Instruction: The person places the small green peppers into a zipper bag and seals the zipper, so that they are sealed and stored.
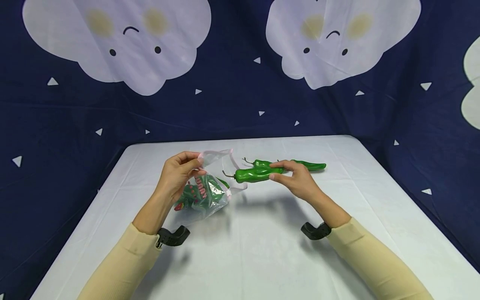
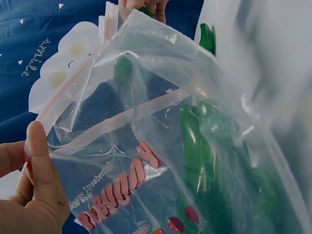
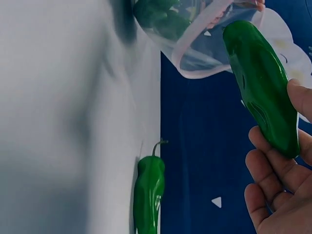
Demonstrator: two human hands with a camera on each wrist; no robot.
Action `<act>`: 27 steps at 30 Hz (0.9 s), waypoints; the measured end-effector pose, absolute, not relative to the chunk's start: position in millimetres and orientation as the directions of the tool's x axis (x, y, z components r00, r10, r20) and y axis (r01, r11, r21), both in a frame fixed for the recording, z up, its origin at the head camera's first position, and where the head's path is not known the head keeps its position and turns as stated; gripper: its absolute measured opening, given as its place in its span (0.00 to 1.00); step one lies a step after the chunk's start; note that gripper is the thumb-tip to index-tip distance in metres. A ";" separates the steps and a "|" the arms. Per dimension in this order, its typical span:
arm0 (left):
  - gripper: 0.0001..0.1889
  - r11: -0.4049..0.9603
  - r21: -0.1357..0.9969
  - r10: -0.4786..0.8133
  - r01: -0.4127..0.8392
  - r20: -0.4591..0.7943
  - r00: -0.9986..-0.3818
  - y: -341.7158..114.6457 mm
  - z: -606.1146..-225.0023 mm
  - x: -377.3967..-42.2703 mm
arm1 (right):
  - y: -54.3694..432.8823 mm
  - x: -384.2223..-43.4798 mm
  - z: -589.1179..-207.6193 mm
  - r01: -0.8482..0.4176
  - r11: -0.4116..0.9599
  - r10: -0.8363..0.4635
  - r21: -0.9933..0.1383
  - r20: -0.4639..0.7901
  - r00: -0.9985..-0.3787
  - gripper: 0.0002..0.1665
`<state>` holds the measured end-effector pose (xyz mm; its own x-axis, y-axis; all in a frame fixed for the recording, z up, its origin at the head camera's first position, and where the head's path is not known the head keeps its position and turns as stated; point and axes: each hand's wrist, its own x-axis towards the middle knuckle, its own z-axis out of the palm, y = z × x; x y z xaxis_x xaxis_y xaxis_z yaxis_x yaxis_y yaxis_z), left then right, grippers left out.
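Note:
My left hand [image 1: 180, 175] pinches the rim of a clear zip bag [image 2: 131, 117] with pink edging and printed strawberries. Inside the bag lie green peppers [image 2: 195, 151], seen through the plastic. Between the thumb and fingers of my right hand [image 1: 298, 179] is a long green pepper [image 3: 263, 83], its stem pointing left to the bag's mouth. In the head view that stem end overlaps the bag's open edge. The bag's mouth gapes toward the right hand.
Behind the held pepper, more green peppers lie on the white-covered table [image 1: 240, 250], one reaching right [image 1: 315, 166]. A dark blue cloth with clouds [image 1: 333, 37] hangs behind the table. Each wrist wears a black camera band.

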<state>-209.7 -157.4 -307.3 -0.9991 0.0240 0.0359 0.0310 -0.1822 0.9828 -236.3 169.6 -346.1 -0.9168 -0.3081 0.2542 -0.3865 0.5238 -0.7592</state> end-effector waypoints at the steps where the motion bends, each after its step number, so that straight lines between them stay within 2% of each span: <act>1: 0.12 -0.182 0.983 0.025 0.032 0.037 -0.999 -157.5 -307.3 -209.7 | 167.3 -236.2 -345.8 -0.394 0.524 -0.311 -0.755 0.260 -0.914 0.22; 9: 0.11 -0.170 0.985 0.031 0.036 0.042 -0.999 -158.6 -308.0 -209.0 | 150.4 -237.5 -345.5 -0.434 0.526 -0.333 -0.732 0.292 -0.897 0.22; 27: 0.14 -0.173 0.984 0.031 0.035 0.041 -0.999 -156.6 -308.1 -210.0 | 114.3 -237.9 -340.6 -0.401 0.608 -0.321 -0.686 0.250 -0.914 0.22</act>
